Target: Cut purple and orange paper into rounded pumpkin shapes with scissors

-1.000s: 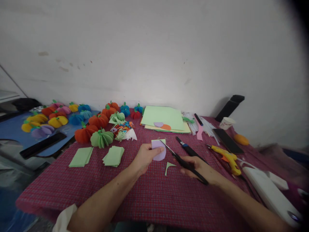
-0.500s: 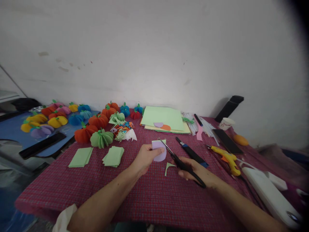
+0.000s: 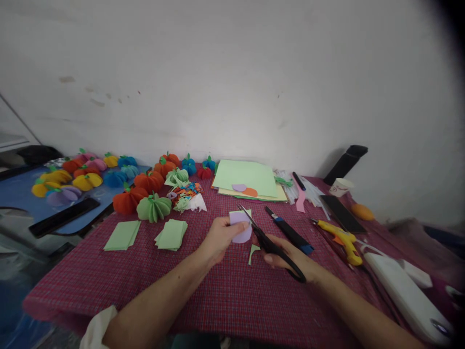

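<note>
Between thumb and fingers, my left hand (image 3: 222, 237) pinches a purple paper piece (image 3: 242, 235) with a rounded lower edge, laid over green paper whose edge shows at the top. My right hand (image 3: 281, 252) is closed around black-handled scissors (image 3: 271, 246). Their blades point up and left across the upper right edge of the paper, slightly parted. Below them a curved green paper offcut (image 3: 252, 253) lies on the cloth. To the left sit two stacks of green paper, a nearer stack (image 3: 171, 234) and a farther one (image 3: 122, 235).
Paper pumpkins (image 3: 154, 207) and scraps (image 3: 185, 194) occupy the back left; more pumpkins stand on a blue table (image 3: 22, 194). Coloured sheets (image 3: 247, 174) lie at the back. Right are a black-and-blue case (image 3: 290, 231), a yellow glue gun (image 3: 339, 237), a phone (image 3: 341, 213) and a paper cup (image 3: 340, 186).
The scissors have shifted slightly left and their blades have parted further at the paper's upper edge. My left hand keeps its pinch on the purple paper.
</note>
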A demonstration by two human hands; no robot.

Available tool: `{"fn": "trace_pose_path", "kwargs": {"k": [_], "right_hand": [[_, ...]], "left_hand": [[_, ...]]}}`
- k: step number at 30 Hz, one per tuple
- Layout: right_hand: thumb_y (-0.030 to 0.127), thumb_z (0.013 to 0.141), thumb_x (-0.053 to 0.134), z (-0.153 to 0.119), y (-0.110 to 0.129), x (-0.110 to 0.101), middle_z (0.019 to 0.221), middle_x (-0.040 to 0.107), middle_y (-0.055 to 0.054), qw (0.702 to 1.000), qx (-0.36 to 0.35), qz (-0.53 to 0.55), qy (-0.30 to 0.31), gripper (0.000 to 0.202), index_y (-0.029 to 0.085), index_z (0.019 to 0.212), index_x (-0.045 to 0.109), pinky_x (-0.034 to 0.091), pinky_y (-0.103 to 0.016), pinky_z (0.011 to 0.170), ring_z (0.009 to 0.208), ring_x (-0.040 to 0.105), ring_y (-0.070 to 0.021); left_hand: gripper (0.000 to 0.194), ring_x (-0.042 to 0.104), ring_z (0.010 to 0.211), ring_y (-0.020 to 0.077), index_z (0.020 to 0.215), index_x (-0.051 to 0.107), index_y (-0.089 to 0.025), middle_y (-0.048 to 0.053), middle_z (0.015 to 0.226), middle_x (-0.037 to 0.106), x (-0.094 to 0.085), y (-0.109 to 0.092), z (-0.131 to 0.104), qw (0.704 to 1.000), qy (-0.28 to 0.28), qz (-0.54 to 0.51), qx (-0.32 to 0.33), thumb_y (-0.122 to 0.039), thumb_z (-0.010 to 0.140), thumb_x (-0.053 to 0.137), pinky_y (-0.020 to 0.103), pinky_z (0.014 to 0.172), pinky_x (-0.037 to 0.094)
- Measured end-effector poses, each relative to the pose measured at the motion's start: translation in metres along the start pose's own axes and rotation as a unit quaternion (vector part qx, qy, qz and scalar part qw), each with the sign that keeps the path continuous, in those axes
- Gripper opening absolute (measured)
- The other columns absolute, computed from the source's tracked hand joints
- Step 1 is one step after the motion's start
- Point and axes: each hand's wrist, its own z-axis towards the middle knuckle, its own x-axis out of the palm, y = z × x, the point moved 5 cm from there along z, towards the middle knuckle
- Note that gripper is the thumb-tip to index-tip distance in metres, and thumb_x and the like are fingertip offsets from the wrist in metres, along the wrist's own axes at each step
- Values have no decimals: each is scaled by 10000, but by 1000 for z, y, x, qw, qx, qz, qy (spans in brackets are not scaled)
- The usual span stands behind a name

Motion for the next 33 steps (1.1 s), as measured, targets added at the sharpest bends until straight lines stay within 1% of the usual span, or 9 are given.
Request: {"fn": "trace_pose_path", "kwargs": {"k": [6,11,17,25,33], "right_hand": [[421,738,561,0,1,1,744,427,5,1000,-4,0,2,430,171,1079,480,359,-217,558,638,409,-111],[410,753,549,1,-4,1,733,432,8,1000,1,4,-7,405,174,1075,487,352,-205,525,605,405,-99],[391,750,559,2,-9,0,742,457,2,1000,-17,5,-8,384,168,1058,501,359,-205,511,569,402,-88],[383,757,554,3,-15,1,678,431,20,999,-22,35,-1,376,160,1055,502,358,-196,492,544,411,-82],[353,761,559,4,-12,2,655,431,27,999,-39,36,3,329,152,1018,513,340,-189,479,527,411,-75]], "left_hand": [[237,540,563,121,704,677,-109,45,646,648,0,2,-1,1000,-5,0,-5,-312,583,697,247,576,399],[217,539,570,119,701,674,-107,44,648,645,1,1,0,1000,-4,2,-4,-294,594,692,246,580,400],[226,538,577,118,718,672,-113,42,662,646,1,2,0,1000,13,-4,-1,-309,607,684,246,583,395],[230,527,585,116,731,665,-101,48,671,636,3,1,-1,1000,24,-12,2,-301,618,680,245,583,387],[227,519,574,110,721,662,-97,42,655,630,4,0,-2,999,22,-27,-1,-291,606,691,245,578,387]]}}
